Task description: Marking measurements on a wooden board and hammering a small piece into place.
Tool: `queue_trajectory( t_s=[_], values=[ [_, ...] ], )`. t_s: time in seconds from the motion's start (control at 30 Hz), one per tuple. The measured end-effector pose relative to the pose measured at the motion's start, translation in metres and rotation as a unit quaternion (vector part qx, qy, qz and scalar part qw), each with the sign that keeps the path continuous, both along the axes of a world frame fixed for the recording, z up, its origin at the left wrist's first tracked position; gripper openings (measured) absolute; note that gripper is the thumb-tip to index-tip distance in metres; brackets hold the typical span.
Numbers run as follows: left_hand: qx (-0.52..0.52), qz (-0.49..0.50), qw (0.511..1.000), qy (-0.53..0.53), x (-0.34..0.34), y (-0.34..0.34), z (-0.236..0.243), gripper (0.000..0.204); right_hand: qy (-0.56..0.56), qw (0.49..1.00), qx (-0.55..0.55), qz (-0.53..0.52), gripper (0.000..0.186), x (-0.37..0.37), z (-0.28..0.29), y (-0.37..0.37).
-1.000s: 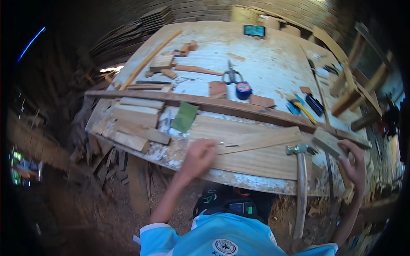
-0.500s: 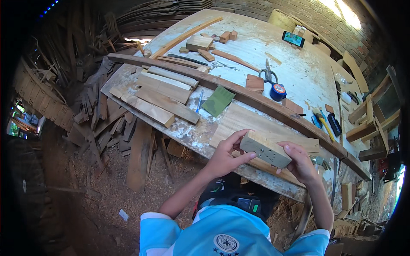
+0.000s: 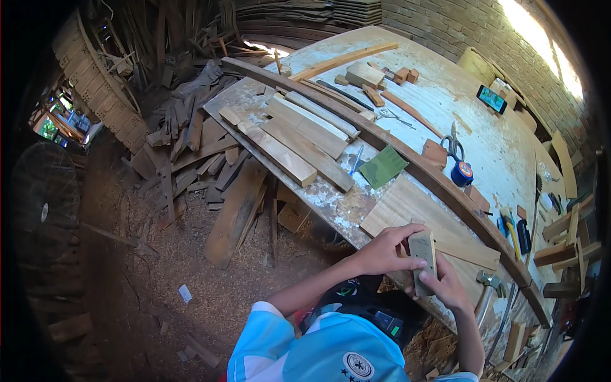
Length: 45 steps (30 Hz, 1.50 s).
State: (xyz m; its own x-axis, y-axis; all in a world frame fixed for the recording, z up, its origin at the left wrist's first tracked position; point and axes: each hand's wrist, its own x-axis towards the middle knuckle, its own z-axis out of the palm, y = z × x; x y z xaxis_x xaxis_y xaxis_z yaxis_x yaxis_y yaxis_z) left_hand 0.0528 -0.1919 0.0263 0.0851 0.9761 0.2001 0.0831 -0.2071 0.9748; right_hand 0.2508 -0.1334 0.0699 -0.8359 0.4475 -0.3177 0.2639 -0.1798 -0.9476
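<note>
A small pale wooden block [image 3: 421, 245] is held in front of me, over the near edge of the workbench. My left hand [image 3: 391, 251] grips its upper left side with fingers and thumb, and my right hand [image 3: 447, 288] closes on its lower right part. The block stands nearly on end in the view, with a greyish narrow face toward me. Below and beyond it, a wide flat board [image 3: 407, 207] lies on the bench. To the right of my right hand rests a hammer [image 3: 490, 281] with a metal head.
A long dark beam [image 3: 407, 151] crosses the bench. Left of it lie several wood pieces [image 3: 299, 149], a blue pen [image 3: 357, 159] and a green sheet [image 3: 383, 167]. Beyond are scissors [image 3: 453, 145], a blue tape measure [image 3: 461, 174] and a phone [image 3: 491, 100]. Scrap wood [image 3: 191, 156] heaps the floor.
Both hands have turned the block from lying crosswise to nearly on end, and they have come closer together. The view has swung, shifting the bench rightward and downward in the picture.
</note>
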Motion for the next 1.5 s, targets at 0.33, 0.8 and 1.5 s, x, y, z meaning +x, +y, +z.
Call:
queue_trajectory(
  t_s=[0.33,0.8,1.5],
  values=[
    [-0.094,-0.033,0.964,-0.247,0.018,-0.002,-0.019,0.088,0.073,0.991,0.112,-0.001,0.085,-0.013,0.009,-0.006],
    [-0.221,-0.158,0.641,-0.718,0.034,0.041,-0.055,0.049,-0.386,0.709,0.479,-0.344,0.060,0.173,-0.034,0.006],
    [0.081,-0.160,0.932,0.314,0.047,0.067,-0.005,0.055,0.057,0.723,0.350,-0.593,0.063,0.143,-0.053,-0.037]
  ],
)
